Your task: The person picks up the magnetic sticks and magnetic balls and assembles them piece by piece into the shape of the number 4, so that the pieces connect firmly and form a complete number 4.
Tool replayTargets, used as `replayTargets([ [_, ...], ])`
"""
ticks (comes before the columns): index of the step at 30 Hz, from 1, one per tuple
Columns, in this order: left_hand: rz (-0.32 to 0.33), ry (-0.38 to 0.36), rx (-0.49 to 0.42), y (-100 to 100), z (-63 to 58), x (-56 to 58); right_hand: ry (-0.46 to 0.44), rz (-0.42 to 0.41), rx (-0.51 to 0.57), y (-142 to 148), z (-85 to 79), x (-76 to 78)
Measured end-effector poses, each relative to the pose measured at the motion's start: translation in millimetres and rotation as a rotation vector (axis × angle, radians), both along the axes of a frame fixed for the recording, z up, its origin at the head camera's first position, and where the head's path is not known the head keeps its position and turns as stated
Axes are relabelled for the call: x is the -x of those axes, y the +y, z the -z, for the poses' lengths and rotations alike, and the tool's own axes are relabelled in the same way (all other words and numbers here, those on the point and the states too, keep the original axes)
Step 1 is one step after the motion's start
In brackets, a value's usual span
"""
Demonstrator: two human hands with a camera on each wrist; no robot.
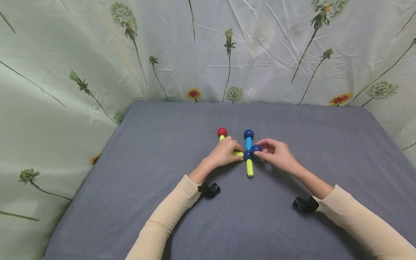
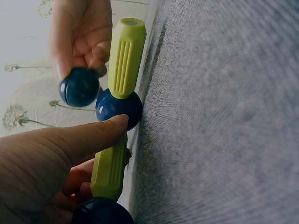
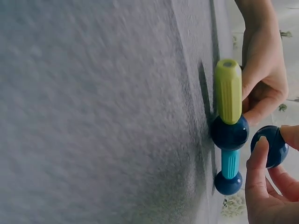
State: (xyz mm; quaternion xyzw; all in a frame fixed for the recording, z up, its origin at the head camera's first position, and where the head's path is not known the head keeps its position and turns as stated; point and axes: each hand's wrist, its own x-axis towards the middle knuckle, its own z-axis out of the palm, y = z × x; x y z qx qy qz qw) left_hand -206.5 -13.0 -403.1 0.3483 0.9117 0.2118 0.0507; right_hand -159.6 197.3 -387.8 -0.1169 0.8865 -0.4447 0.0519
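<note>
On the grey cloth lies a construction of magnetic-style rods and balls. Its middle dark blue ball (image 2: 117, 105) joins a yellow-green rod (image 1: 249, 168) pointing toward me, a light blue rod (image 3: 230, 163) pointing away, and a sideways yellow-green rod (image 2: 110, 170). My left hand (image 1: 224, 152) pinches this sideways rod, the thumb tip touching the middle ball. Between the thumb and fingers of my right hand (image 1: 278, 156) is a loose dark blue ball (image 3: 270, 146), held just right of the middle ball. Whether the two balls touch, I cannot tell.
A blue ball (image 1: 248, 134) caps the light blue rod's far end. Beyond my left hand, a red ball (image 1: 222, 131) sits on another yellow-green rod (image 1: 222, 138). Another dark blue ball (image 2: 103, 212) shows below the left fingers. Flower-patterned fabric (image 1: 208, 54) hangs behind the cloth-covered surface (image 1: 146, 151).
</note>
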Motion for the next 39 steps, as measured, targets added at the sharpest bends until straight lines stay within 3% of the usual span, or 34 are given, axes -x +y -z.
replayTargets([
  [9,0.015,0.024,-0.004,0.0,2.2,1.0,-0.023,-0.029,0.028,2.3,-2.8,-22.0],
  [21,0.017,0.030,-0.011,0.4,4.0,1.9,-0.048,-0.081,0.074,3.9,3.3,-38.3],
  [39,0.015,0.046,-0.017,-1.0,5.5,1.5,-0.206,-0.165,0.117,-2.0,13.0,-61.3],
])
